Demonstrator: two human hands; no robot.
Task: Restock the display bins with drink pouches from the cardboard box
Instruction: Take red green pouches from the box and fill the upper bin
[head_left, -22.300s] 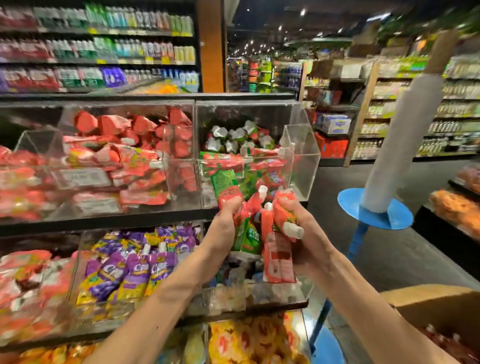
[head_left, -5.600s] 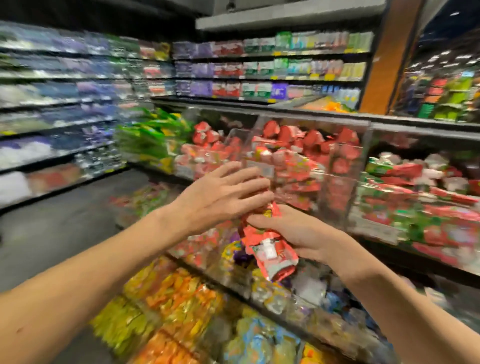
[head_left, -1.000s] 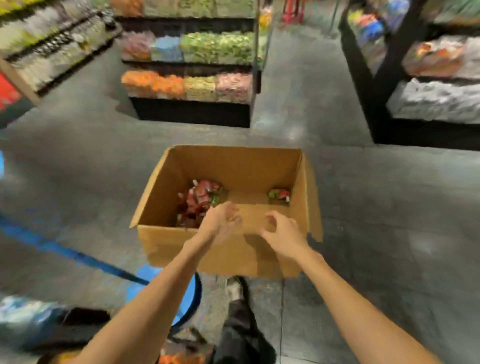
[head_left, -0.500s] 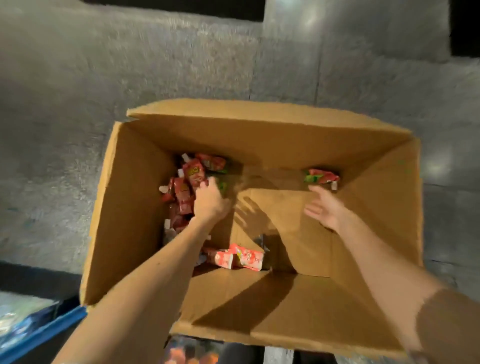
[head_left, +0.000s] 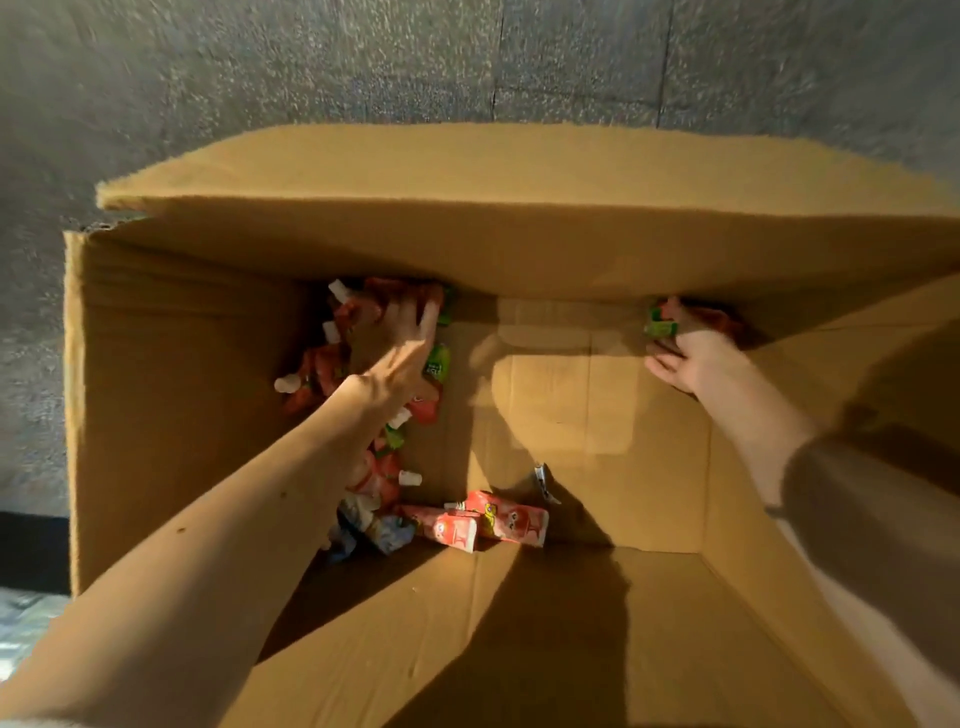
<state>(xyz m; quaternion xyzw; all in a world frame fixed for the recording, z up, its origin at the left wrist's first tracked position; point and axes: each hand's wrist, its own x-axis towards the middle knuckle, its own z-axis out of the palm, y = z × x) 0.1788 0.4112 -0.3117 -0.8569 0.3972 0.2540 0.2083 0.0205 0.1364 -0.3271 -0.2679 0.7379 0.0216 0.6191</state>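
Note:
I look straight down into an open cardboard box (head_left: 171, 395). A pile of red and green drink pouches (head_left: 319, 366) with white caps lies along its left side. My left hand (head_left: 402, 345) reaches into the far left corner, fingers stretched out on top of that pile. My right hand (head_left: 688, 353) is in the far right corner, with its fingers round a single red-and-green pouch (head_left: 661, 326). Two red pouches (head_left: 498, 522) lie flat near the middle of the box floor, by my left forearm.
The box stands on a grey speckled floor (head_left: 311, 67). Its far flap (head_left: 519, 166) leans outward. A small scrap of foil (head_left: 543, 480) lies on the bare cardboard bottom. The display bins are out of view.
My head has dropped closer over the box. Both hands have gone deeper, the left onto the pouch pile, the right from open air onto the lone pouch in the far right corner.

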